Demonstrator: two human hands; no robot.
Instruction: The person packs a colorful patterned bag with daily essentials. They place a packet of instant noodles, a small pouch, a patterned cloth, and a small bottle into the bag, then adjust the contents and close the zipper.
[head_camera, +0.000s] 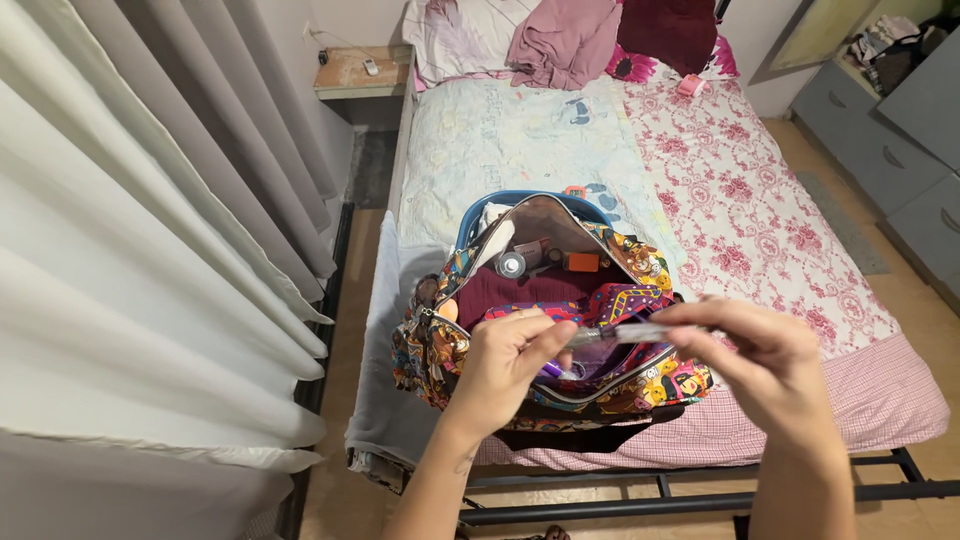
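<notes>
I had a small clear tube (628, 333) pinched at both ends: my left hand (510, 362) was closed on its left end and my right hand (755, 355) was clamped on its right end, so it lay level between them, just above the open mouth of the patterned bag (440, 345). I judged the tube to be out of the bag and not yet set down or put back; whether it was capped I could not tell.

Beyond my hands, inside the bag, lay a maroon cloth (520, 290), a small round tin (511, 264) and an orange item (583, 262). The bag sat on the bed (760, 210), beneath and ahead of both hands. Further off were pillows (470, 40) and a bedside shelf (360, 72); grey curtains (130, 230) hung to the left of my left hand. Nothing blocked either hand.
</notes>
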